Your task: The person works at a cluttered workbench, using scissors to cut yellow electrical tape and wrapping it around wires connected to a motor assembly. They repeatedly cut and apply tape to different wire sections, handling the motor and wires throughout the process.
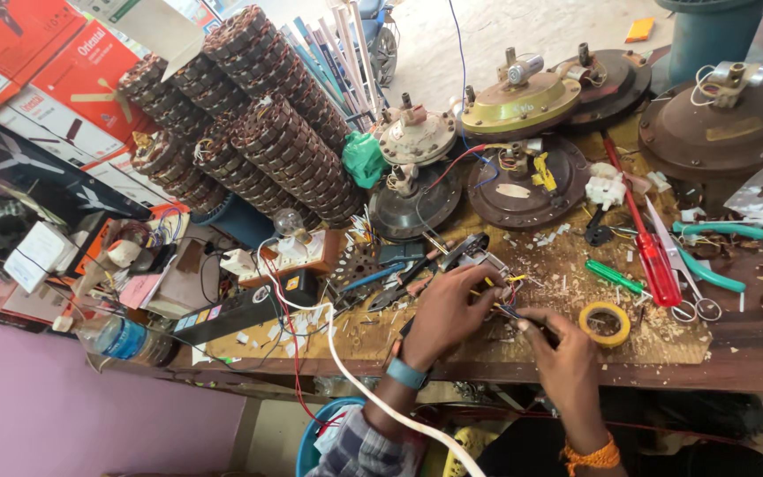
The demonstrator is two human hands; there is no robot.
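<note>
My left hand [445,311], with a blue band on the wrist, pinches a bundle of thin coloured wires [507,296] that run from a small black electrical part [474,254] on the workbench. My right hand [562,349], with an orange thread on the wrist, grips the same wires from the right, fingers closed on them. Both hands meet just in front of the black part. A roll of yellow tape [605,323] lies right of my right hand.
Stacks of brown wound motor cores [267,150] fill the back left. Several ceiling fan motor housings [523,106] sit at the back. A red screwdriver [651,238], green screwdriver [613,276], scissors [691,265] and pliers lie right. A white cable [373,393] crosses the bench edge.
</note>
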